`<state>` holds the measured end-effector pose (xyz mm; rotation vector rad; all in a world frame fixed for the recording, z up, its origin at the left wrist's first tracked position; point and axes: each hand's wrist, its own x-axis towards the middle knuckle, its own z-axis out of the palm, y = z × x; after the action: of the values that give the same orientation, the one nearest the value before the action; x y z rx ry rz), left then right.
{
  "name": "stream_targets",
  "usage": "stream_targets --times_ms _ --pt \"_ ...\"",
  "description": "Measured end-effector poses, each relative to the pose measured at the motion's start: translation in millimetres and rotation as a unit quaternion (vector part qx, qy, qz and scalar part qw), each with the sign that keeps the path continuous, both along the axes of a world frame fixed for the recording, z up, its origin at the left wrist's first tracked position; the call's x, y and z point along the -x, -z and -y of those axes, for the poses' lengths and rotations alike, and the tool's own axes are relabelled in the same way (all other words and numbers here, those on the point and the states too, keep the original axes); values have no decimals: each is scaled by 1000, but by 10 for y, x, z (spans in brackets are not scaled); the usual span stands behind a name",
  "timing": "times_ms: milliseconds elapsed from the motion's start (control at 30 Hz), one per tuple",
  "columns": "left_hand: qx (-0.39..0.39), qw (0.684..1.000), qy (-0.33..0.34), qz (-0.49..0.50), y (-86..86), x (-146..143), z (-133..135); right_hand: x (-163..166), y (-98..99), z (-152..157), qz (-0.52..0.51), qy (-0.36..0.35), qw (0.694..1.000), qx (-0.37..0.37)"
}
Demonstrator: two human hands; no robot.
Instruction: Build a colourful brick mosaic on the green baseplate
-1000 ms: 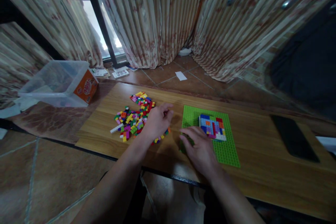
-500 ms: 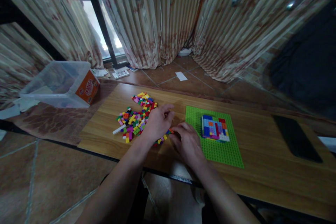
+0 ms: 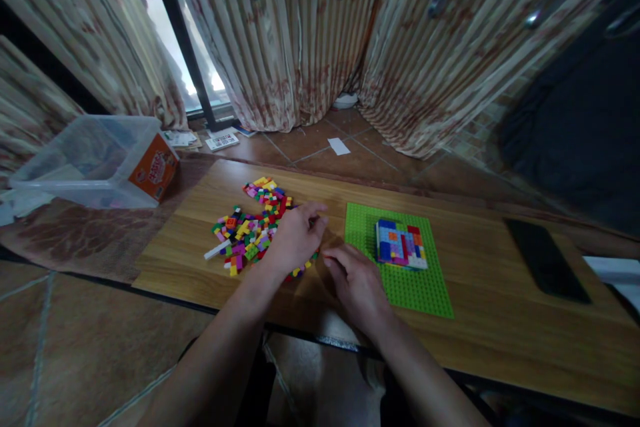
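Observation:
A pile of small coloured bricks (image 3: 250, 230) lies on the wooden table (image 3: 500, 320). My left hand (image 3: 295, 237) rests on the pile's right edge, fingers curled loosely over bricks; what they hold is hidden. My right hand (image 3: 357, 283) lies just right of the pile, fingertips pinched by a small brick at the pile's edge. To its right a green baseplate (image 3: 420, 287) carries a flat block of joined bricks (image 3: 400, 243) in blue, red, orange and white.
A clear plastic tub (image 3: 95, 163) with an orange label lies on its side on the floor at the left. A black phone (image 3: 545, 259) lies on the table at the right. Striped curtains hang behind; papers lie on the tiled floor.
My right hand has moved left off the baseplate's corner to the edge of the brick pile. My left hand has stayed on the pile.

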<state>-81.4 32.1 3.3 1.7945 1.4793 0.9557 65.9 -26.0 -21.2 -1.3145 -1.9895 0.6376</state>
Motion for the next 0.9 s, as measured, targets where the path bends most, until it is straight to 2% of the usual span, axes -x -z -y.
stream_targets --times_ms 100,233,367,467,900 --pt "3 1000 11 -14 -11 -22 11 -125 -115 75 -33 -1 999 5" --pt "-4 999 22 -38 -20 -48 22 -473 -209 109 -39 50 998 11" --pt "-11 999 35 -38 7 -76 22 -899 -195 79 -47 131 990 -21" --pt "-18 998 40 -43 26 -101 24 -1094 -164 60 -31 141 989 -19" --pt "-7 997 52 -62 32 -132 16 -1106 -114 -2 58 78 994 -51"
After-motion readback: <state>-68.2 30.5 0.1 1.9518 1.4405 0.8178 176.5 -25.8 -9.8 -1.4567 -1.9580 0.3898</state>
